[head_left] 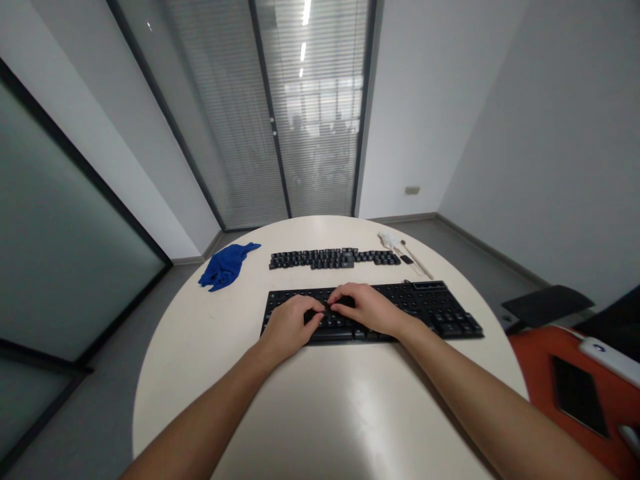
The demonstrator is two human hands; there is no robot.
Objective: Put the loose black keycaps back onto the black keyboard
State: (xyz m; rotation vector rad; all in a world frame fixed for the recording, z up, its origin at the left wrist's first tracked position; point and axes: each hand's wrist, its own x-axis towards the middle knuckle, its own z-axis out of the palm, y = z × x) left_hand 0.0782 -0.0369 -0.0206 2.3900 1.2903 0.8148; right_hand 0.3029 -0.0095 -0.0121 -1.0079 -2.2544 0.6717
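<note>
A black keyboard [420, 303] lies near the middle of a round table, with many of its key positions showing no caps. My left hand [293, 321] rests over its left half, thumb and index finger bent towards each other in a pinch. Close beside it, my right hand [367, 307] is curled the same way, its fingertips almost meeting those of the left. Whatever the fingertips hold, if anything, is too small to make out. Beyond the keyboard, loose black keycaps [325, 259] are laid out in rows.
A crumpled blue cloth [226, 265] lies at the table's [200, 373] left. At the back right are a thin stick [417, 260], a small black piece [407, 259] and white crumpled material [389, 241]. An orange chair seat [537, 373] bearing a dark flat device [579, 393] stands at right.
</note>
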